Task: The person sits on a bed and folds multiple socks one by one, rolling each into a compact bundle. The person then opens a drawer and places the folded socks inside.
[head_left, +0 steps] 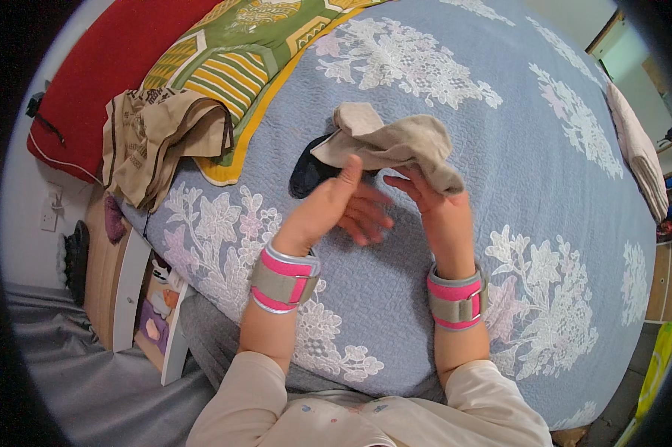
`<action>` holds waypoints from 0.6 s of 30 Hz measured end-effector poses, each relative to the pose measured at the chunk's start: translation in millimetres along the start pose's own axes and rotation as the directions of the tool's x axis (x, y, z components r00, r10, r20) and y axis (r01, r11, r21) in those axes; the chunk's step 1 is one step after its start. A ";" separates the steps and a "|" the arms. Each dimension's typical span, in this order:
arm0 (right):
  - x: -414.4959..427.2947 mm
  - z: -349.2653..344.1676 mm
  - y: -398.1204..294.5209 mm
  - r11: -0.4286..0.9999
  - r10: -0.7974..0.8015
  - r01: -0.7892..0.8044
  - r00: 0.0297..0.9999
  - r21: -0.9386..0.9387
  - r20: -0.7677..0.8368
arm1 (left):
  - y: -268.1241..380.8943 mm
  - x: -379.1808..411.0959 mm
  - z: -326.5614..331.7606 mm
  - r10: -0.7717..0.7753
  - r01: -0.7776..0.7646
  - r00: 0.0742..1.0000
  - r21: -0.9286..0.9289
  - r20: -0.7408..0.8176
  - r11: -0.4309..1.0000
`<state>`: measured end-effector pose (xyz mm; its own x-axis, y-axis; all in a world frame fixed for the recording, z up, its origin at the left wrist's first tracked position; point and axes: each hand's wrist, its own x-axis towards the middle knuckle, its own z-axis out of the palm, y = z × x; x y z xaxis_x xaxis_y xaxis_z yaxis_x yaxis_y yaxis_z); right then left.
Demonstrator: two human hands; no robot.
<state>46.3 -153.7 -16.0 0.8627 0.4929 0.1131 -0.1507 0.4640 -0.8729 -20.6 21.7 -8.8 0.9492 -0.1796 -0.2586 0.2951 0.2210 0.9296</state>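
Observation:
Beige socks or a similar soft beige cloth item (392, 137) lie across the fingers of my right hand (439, 204), above the blue quilted bedspread (392, 302). The cloth hides part of those fingers. My left hand (341, 207) is just left of it, blurred, thumb up and fingers spread, with nothing seen in it. A dark navy cloth item (310, 167) rests on the bedspread behind the left hand, partly covered by the beige cloth. Both wrists wear pink and grey bands.
A beige printed fabric bag (159, 139) lies at the bed's left, beside a green and yellow patterned pillow (229, 72). A red headboard (106, 72) stands behind. At the lower left, an open drawer (171, 329) holds small cloth items. Folded pale fabric (637, 151) lies at the far right.

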 end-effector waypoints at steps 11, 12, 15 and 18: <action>-3.1 1.8 7.6 0.873 -0.118 0.277 0.919 -0.402 0.377 | -6.1 10.1 7.8 0.165 -0.284 0.933 -0.374 -0.320 0.883; -2.1 2.0 6.5 0.865 -0.114 0.290 0.909 -0.410 0.402 | -5.2 9.8 8.3 0.167 -0.288 0.925 -0.344 -0.341 0.893; 0.4 3.4 0.6 0.851 -0.125 0.312 0.902 -0.422 0.414 | 0.5 8.2 14.5 0.245 -0.362 0.884 -0.249 -0.399 0.898; -0.3 6.3 -0.1 0.847 -0.158 0.289 0.938 -0.446 0.307 | -0.8 13.1 20.9 0.354 -0.459 0.828 -0.162 -0.436 0.874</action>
<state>43.0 -149.2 -12.9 0.6852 0.6153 0.3898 0.3370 0.2067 -0.9185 -10.8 -0.9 -7.4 0.9378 0.3471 0.0003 -0.1598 0.4310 0.8881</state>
